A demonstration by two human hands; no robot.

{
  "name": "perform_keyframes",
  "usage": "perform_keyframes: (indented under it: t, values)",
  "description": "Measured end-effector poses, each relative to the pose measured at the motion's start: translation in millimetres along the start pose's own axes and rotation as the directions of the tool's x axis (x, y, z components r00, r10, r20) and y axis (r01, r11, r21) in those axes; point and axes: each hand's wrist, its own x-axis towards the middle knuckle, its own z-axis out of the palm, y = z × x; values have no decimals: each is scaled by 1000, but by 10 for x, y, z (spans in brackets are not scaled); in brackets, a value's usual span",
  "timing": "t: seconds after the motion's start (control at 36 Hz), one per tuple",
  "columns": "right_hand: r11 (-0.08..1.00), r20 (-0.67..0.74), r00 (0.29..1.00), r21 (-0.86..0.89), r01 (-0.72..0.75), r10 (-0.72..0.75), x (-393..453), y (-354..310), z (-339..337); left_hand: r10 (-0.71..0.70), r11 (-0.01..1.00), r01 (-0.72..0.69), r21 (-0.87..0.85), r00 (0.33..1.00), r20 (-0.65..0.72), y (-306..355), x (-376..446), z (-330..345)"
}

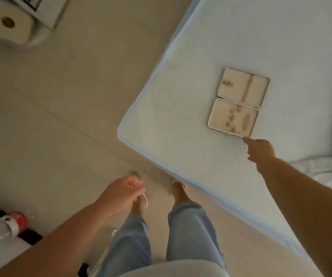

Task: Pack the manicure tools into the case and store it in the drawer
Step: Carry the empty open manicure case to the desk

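Note:
The manicure case [239,101] lies opened flat on the pale blue mattress [181,136], two cream halves side by side. Small tools show as blurred brown shapes in the near half. My right hand [260,149] reaches over the mattress, one finger stretched out to just short of the case's near corner; it holds nothing. My left hand [124,191] hangs over the floor by my legs, fingers loosely curled, with nothing clearly held.
The mattress corner [121,132] juts toward my feet on the beige tiled floor. A crumpled blanket [321,168] lies at the right. A white appliance [11,23] stands top left. A red-capped bottle [19,219] in plastic wrap lies bottom left.

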Motion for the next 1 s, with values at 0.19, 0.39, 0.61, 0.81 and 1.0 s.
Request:
perform_keyframes:
  t: [0.19, 0.39, 0.61, 0.81, 1.0]
  values:
    - [995, -56, 997, 86, -56, 61, 545, -291, 58, 0, 999, -1, -39, 1000, -23, 205, 463, 164]
    - [949, 81, 992, 292, -116, 96, 325, -217, 175, -62, 998, 62, -7, 998, -7, 143, 386, 69]
    - [931, 153, 985, 363, 21, -82, -616, -280, 165, -61, 994, 58, -90, 998, -30, 251, -164, -269]
    - [937, 243, 905, 101, 335, -350, -1550, -452, -8, -2, 985, -18, -171, 993, -114, 319, -741, -683]
    - [883, 462, 757, 158, 442, -461, -2425, -770, -5, 42, 952, -136, -274, 945, -324, 190, -1166, -1101]
